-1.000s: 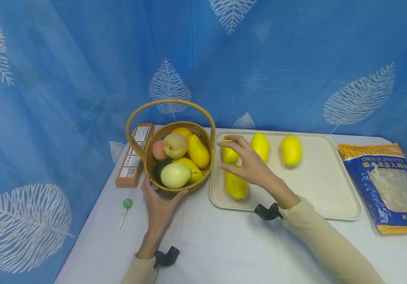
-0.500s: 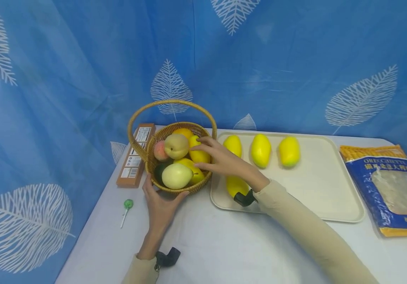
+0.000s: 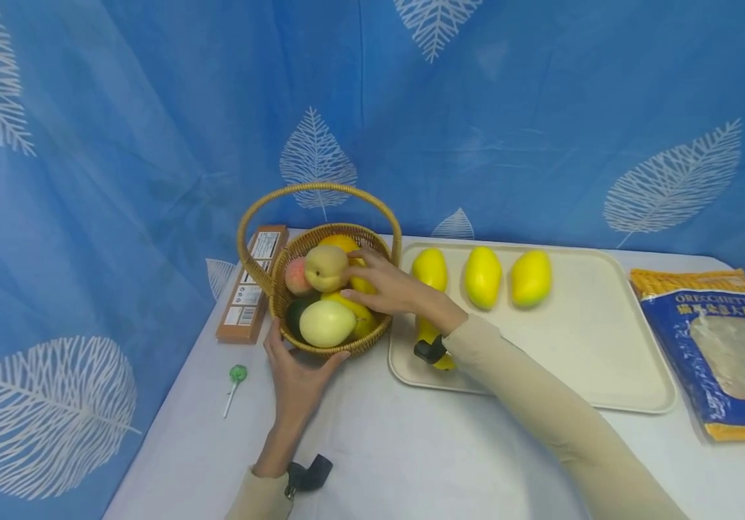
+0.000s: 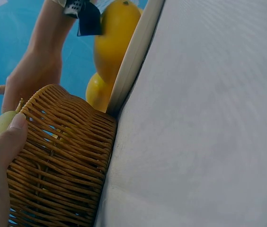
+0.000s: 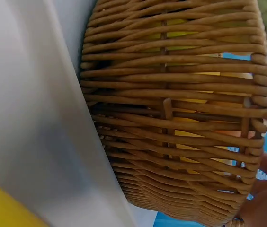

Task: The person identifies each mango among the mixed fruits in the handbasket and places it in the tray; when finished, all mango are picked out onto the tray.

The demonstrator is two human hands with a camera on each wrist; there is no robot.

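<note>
Thumb on one side and fingers on the other, the left hand [image 3: 297,381] holds the near wall of the wicker basket [image 3: 372,339], probably so it won't slide or tip. The right hand [image 3: 390,286] reaches over the basket's side with its fingers and thumb spread apart. Its fingertips come right up to the cream-colored peach [image 3: 324,269], but I can't tell if they touch it. Part of a yellow mango [image 3: 362,284] peeks out under that hand.

The peach sits high on the pile, near the middle of the basket, so it looks easy to reach. Around it are a pink peach [image 3: 298,276], an orange [image 3: 339,242] and a pale green pear [image 3: 328,323]. The round wall seems to keep all the fruit from rolling away.

Just beside the basket is a cream tray [image 3: 580,347]. Three mangoes [image 3: 483,278] lie along its back, a little apart, and one more is partly hidden by the black wrist camera [image 3: 430,350]. The raised edge probably helps stop them rolling off.
</note>
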